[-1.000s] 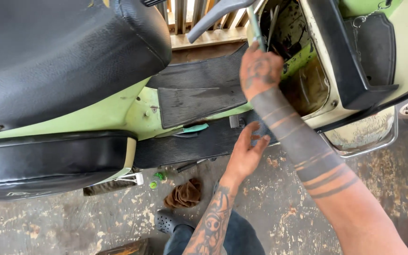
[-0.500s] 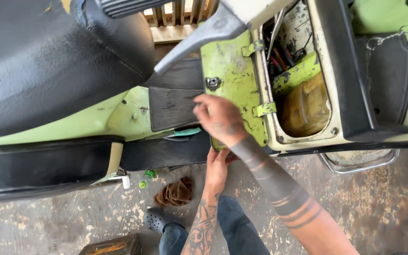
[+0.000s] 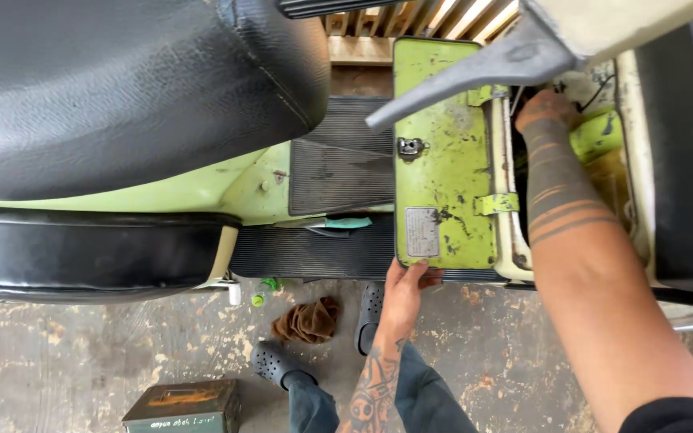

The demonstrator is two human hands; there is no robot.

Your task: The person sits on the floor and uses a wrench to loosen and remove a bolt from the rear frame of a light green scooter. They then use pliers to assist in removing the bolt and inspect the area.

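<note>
The left hand point(image 3: 405, 282) grips the green door point(image 3: 441, 156)'s lower edge; the right hand point(image 3: 547, 108), grasp hidden, reaches inside the compartment point(image 3: 603, 160); a slipping door could pinch that forearm.

Even daylight, sharp frame, no motion blur.
Light comes in from the top through the wooden slats point(image 3: 411, 28), slightly blown out there. Soft sheen on the black seat point(image 3: 122, 88); its underside and the open compartment point(image 3: 603, 160) sit in shadow. Concrete floor point(image 3: 82, 361) flat-lit, weak shadows. Wide-angle bending at edges; near forearm slightly soft.
</note>
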